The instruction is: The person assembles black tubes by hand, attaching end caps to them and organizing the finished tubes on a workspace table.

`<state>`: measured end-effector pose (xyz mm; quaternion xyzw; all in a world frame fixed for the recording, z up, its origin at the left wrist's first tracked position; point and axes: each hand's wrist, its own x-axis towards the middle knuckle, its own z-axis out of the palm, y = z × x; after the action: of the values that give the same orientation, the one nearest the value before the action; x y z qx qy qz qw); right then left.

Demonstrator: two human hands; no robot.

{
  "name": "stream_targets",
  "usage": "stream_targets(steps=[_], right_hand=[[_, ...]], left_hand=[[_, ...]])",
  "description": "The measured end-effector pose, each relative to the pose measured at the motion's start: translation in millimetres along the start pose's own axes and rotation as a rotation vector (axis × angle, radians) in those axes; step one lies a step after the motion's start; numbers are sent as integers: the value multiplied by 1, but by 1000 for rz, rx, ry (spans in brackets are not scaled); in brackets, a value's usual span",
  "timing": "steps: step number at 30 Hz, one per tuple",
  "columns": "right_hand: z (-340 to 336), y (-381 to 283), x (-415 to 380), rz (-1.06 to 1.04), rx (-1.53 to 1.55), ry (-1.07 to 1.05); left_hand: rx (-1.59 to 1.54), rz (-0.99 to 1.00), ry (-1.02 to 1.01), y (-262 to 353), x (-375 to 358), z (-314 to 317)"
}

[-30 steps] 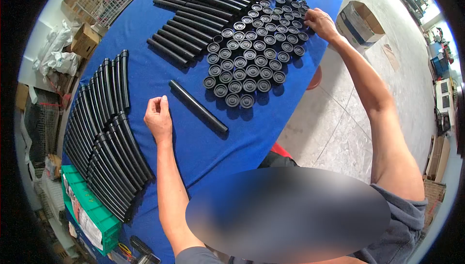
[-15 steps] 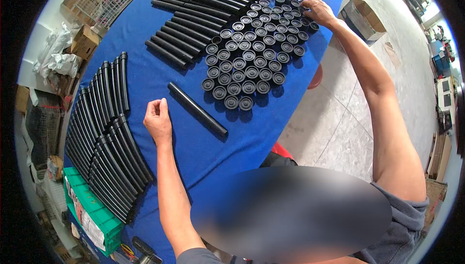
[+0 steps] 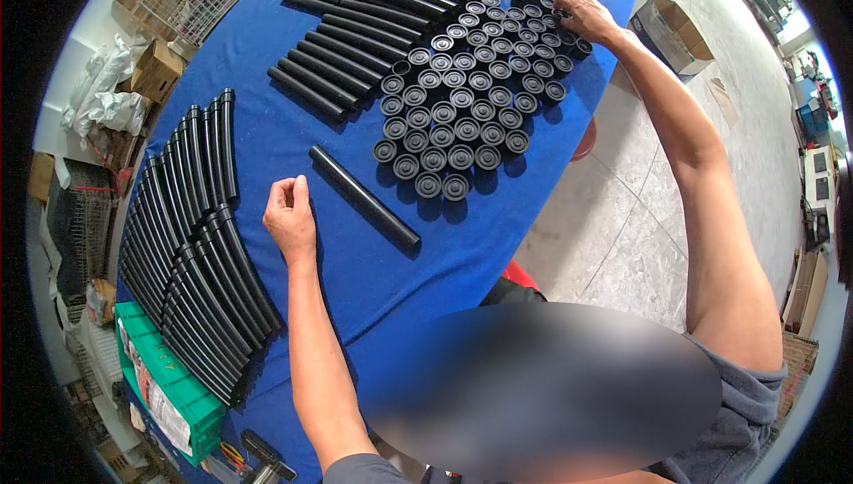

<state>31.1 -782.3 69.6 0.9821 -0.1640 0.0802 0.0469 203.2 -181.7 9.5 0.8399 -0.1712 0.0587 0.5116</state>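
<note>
My right hand (image 3: pixel 588 19) is at the far right edge of a group of round black caps (image 3: pixel 460 156), its fingers bent down and closed around one of them, which they largely cover. The caps stand in rough rows with their ringed faces up. My left hand (image 3: pixel 290 218) is held above the blue cloth, fingers curled in and thumb pressed against them, with nothing visible in it. Just right of it lies a single black tube (image 3: pixel 364 196), slanting on the cloth and apart from the hand.
Plain black tubes (image 3: pixel 324 75) lie in rows at the back. More tubes with collared ends (image 3: pixel 200 280) are stacked at the left, beside a green crate (image 3: pixel 173 386). The blue cloth (image 3: pixel 373 306) covers the table. A cardboard box (image 3: pixel 671 35) stands on the floor beyond the right edge.
My right hand stays at the far edge of the caps, its fingers lower and more closed. The left hand and the single tube have not moved; the view has shifted slightly.
</note>
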Motion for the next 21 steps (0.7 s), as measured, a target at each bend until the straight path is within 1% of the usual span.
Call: stream_targets(steps=[1, 4, 7, 8, 11, 12, 16, 18, 21], right_hand=[[-3, -1, -1, 9, 6, -16], [-11, 0, -9, -61, -9, 18], [-15, 12, -8, 205, 218, 217], [-11, 22, -10, 273, 220, 398], [-13, 32, -21, 569, 361, 63], [-13, 31, -27, 686, 462, -98], [11, 27, -35, 701, 633, -102], [20, 28, -36, 681, 654, -74], [15, 25, -35, 691, 706, -49]], left_hand=[[3, 0, -1, 1, 0, 0], [18, 26, 6, 1, 0, -1], [7, 43, 15, -3, 1, 0], [-1, 42, 18, -4, 1, 1], [7, 29, 18, -3, 1, 0], [13, 42, 23, -2, 0, 0], [51, 72, 42, 3, -1, 1], [61, 71, 44, 4, -1, 0], [44, 73, 44, 2, 0, 0]])
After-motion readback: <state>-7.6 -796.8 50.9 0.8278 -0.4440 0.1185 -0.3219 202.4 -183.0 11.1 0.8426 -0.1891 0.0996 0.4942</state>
